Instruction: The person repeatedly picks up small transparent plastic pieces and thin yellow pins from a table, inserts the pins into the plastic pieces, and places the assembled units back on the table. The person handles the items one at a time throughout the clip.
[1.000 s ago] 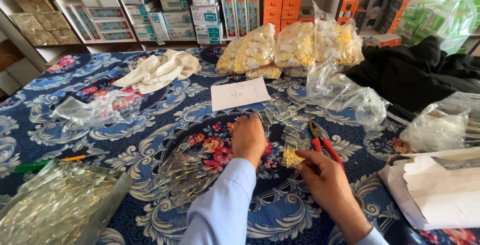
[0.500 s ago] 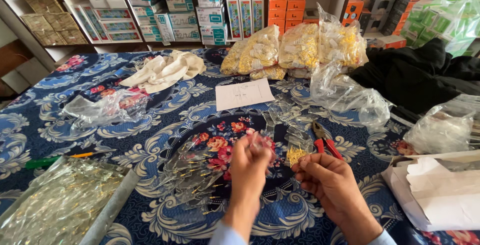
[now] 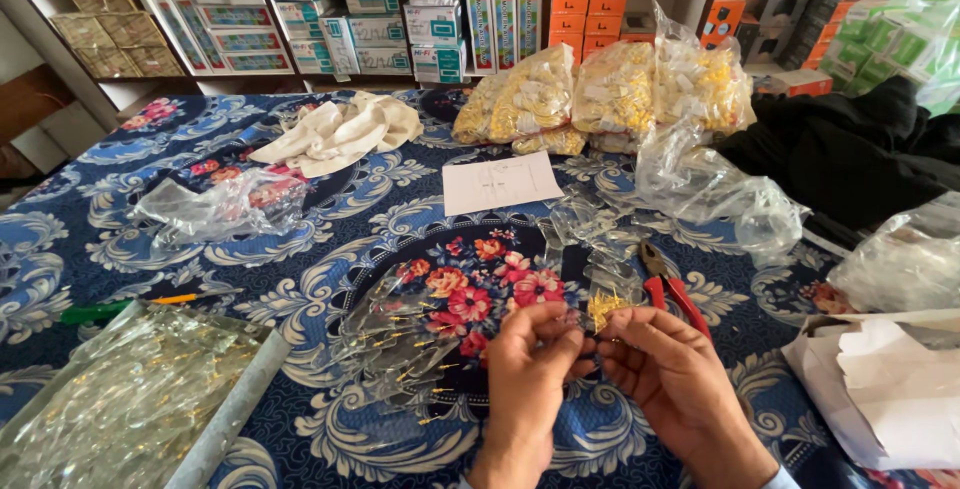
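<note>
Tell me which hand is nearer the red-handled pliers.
The right hand is nearer: the red-handled pliers lie on the cloth just beyond its fingers. The left hand is further to the left, with the right hand's fingertips between it and the pliers.

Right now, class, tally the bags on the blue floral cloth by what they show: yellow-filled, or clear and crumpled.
Yellow-filled bags: 4
Clear crumpled bags: 4
Total: 8
</note>
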